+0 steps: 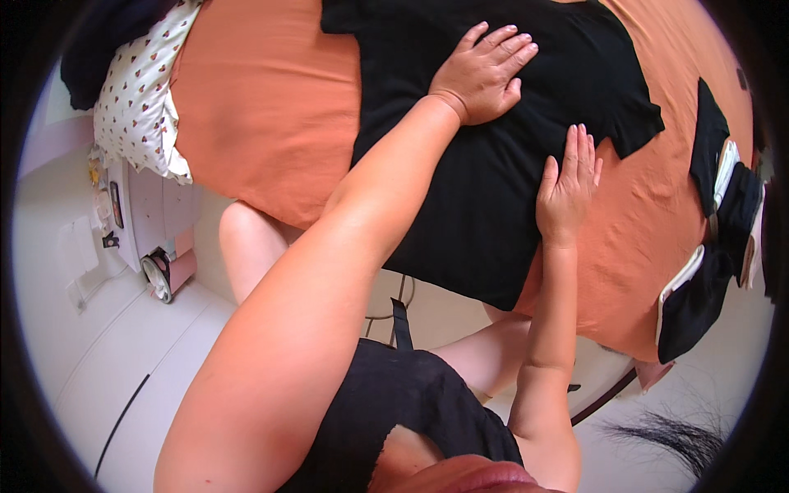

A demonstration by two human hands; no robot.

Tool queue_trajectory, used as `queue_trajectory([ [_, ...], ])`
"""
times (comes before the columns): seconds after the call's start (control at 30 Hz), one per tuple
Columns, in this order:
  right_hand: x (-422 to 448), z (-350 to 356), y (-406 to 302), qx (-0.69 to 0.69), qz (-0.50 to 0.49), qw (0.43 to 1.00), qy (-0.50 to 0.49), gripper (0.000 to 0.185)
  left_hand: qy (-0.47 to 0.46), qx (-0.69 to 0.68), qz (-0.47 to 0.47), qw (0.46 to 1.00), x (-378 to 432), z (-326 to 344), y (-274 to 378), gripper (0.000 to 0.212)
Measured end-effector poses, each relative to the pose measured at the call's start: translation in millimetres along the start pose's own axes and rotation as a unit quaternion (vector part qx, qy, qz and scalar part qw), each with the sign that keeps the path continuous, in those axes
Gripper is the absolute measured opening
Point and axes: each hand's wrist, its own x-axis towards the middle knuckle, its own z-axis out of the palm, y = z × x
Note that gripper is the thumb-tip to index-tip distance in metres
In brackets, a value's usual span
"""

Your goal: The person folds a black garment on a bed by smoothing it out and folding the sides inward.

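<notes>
A black short-sleeved T-shirt [474, 228] lies spread on an orange bed sheet [265, 123]. Its hem hangs at the bed's near edge, and one sleeve [641, 129] points to the right. My left hand [481, 77] rests palm down on the upper part of the shirt, fingers spread, with nothing gripped. Along the shirt's right side edge my right hand [567, 191] lies flat, its thumb apart from the other fingers and nothing held. Part of the shirt's far end is cut off by the top of the view.
A white pillow with a heart print [138, 105] sits at the bed's left end, dark fabric [98, 49] above it. Several black and white folded garments [696, 302] lie along the right side. A bedside cabinet [148, 203] stands at the left on the pale floor [160, 351].
</notes>
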Motion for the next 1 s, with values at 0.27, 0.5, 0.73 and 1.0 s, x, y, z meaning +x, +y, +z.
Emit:
queue_trajectory([
  [0.27, 1, 10, 0, -0.007, 0.003, 0.998, 0.056, 0.05, 0.008, 0.011, -0.004, 1.0, 3, -3, 2, 0.047],
  [0.5, 3, 22, 11, -0.022, -0.007, 0.997, 0.073, 0.051, 0.004, 0.037, -0.001, 0.999, 6, 2, 2, 0.047],
  [0.73, 7, 33, 12, -0.016, -0.014, 0.996, 0.084, 0.05, -0.024, -0.069, 0.01, 0.997, 0, -13, -11, 0.047],
  [1.0, 6, 34, 21, -0.021, -0.017, 0.995, 0.099, 0.05, -0.084, -0.02, -0.022, 0.996, -133, -103, -28, 0.052],
])
